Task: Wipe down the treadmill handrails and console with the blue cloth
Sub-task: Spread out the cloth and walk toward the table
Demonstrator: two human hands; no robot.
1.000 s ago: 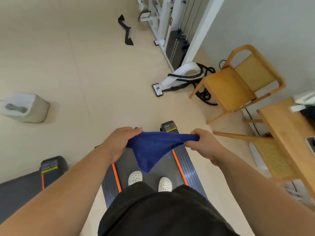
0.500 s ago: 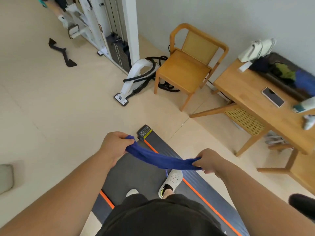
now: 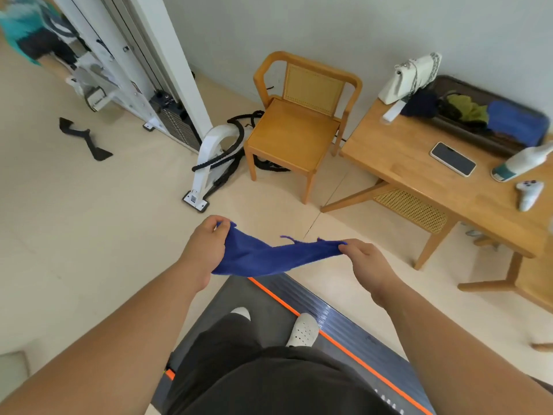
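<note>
Over the last second my view swung right, off the treadmill deck (image 3: 329,307) toward the chair (image 3: 296,127) and table (image 3: 404,166); the blue cloth (image 3: 269,256), which hung open, is now stretched taut above the deck, my left hand (image 3: 206,250) and right hand (image 3: 368,262) each pinching an end in curled fingers; no handrail or console shows, so I judge wiping unstarted

The cloth (image 3: 269,256) is deep blue. The treadmill (image 3: 248,298) is dark grey, with an orange stripe beside a ribbed black edge. The shoes (image 3: 303,330) are white and dotted with holes, and the shorts (image 3: 284,384) are black. The floor (image 3: 89,220) is pale beige and the wall (image 3: 299,25) light grey. Chair (image 3: 294,136) and table (image 3: 404,163) are honey-coloured wood, the chair back woven cane. The phone (image 3: 452,158) is black with a white rim. The bag (image 3: 410,77) and controller (image 3: 529,191) are white.
</note>
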